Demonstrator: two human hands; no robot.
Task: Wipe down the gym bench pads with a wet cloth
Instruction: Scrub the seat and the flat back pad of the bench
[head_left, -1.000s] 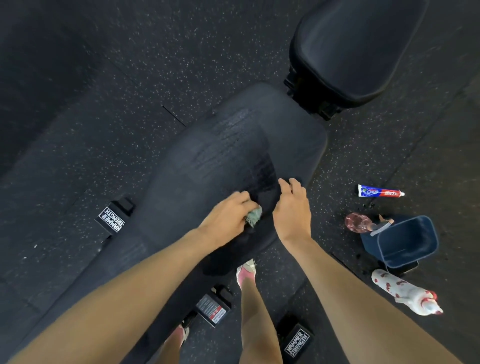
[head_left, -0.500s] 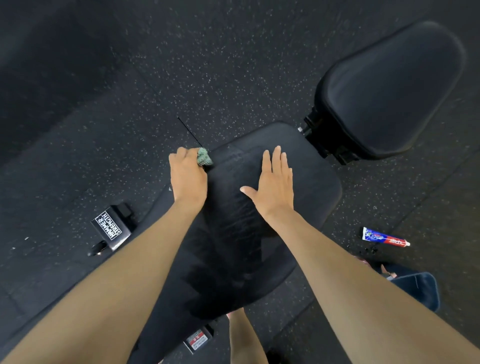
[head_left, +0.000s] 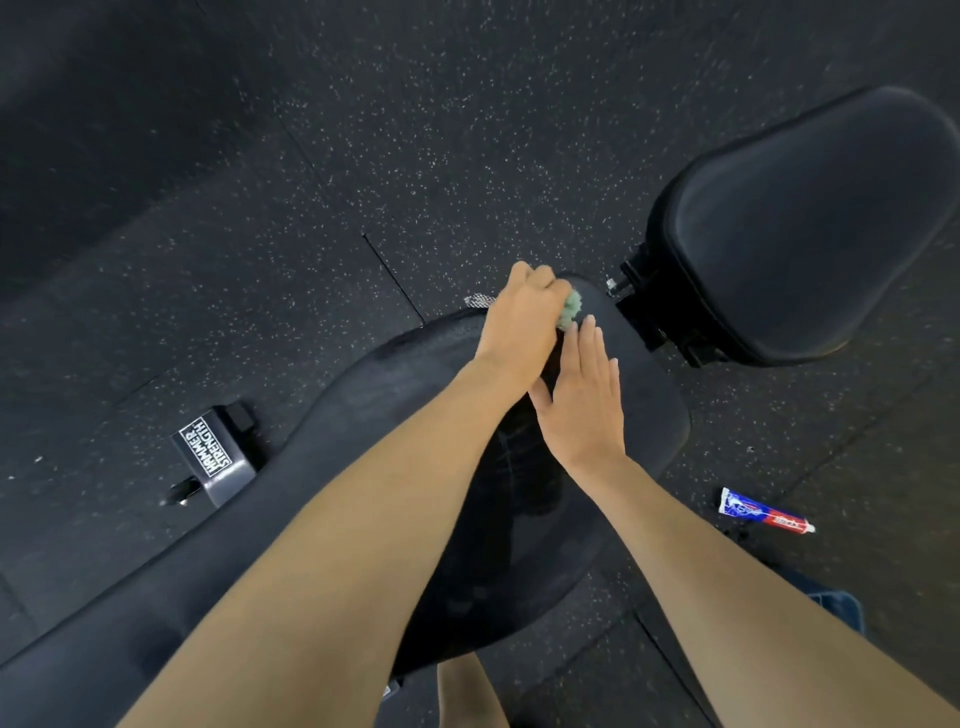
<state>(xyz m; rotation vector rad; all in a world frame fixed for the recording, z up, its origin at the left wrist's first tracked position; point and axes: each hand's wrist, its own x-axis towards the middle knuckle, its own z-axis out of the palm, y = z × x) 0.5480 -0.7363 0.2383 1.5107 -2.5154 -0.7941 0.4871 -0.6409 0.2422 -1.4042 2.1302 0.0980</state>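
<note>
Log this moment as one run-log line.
left hand: grips green cloth at far end of long pad | right hand: flat on long pad | second pad: no hand on it

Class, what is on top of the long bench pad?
On the pad: the left hand gripping a green cloth, and the right hand resting flat. The fingers cover most of the cloth.

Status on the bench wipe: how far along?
Done: the long pad shows dark wet streaks across its middle, between the arms. In hand: the left hand grips the green cloth at that pad's far end; the right hand lies flat on it. Left: the separate pad shows no streaks, so it looks unwiped.
</note>
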